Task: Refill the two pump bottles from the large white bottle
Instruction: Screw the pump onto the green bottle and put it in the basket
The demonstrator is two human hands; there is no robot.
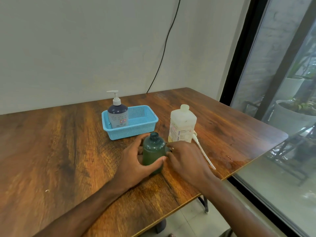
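table: wooden table point(51, 151) | on it: blue basket point(136, 132) | green bottle point(153, 151) | white bottle point(183, 124) | loose pump point(204, 154)

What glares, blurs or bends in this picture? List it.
Head view: daylight from the right leaves a sheen on the brown wooden table near its right edge; the far edge bows, wide-angle; the left hand gripping the green plastic bottle is sharp; plants behind the window look hazy.

The right hand point(186, 159) has fingertips hidden behind the green bottle point(153, 151), grip unclear; fine print on the white bottle point(183, 124) is unreadable; forearms run off the bottom edge
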